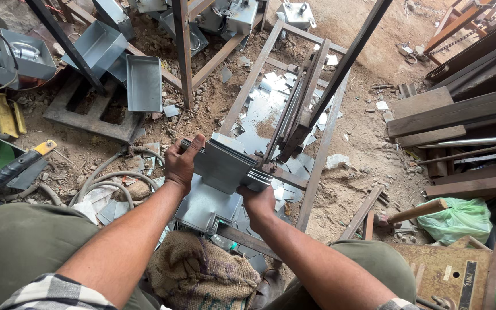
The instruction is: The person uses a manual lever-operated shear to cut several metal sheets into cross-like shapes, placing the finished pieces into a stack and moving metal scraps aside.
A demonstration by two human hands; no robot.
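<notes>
Head view showed the left hand clamped on the left edge of a stack of grey sheet-metal pieces, thumb laid over the top sheet and fingers curled beneath. The right hand gripped the same stack from its near right corner, fingers wrapped under and hidden, so only the back of the hand was visible. Both forearms reached forward from the lap, left wrist bent slightly inward, right wrist nearly straight. The stack was held tilted, off the ground, with its far right end touching the rusty steel frame of the shear, just beside the blade bars.

The sheets looked fanned and not squared, so my judgement was that some could slide out of the grip, since bare skin held only the edges. Those edges seemed thin and sharp; a slip might have cut a palm or fingers. The right hand sat close to the frame's lower bar, where a pinch looked possible if the stack shifted.

Beneath the stack lay another flat grey sheet and, further out, a scatter of metal offcuts on the dirt. A burlap sack rested between the knees. Folded grey metal boxes lay to the far left, wooden planks to the right.
</notes>
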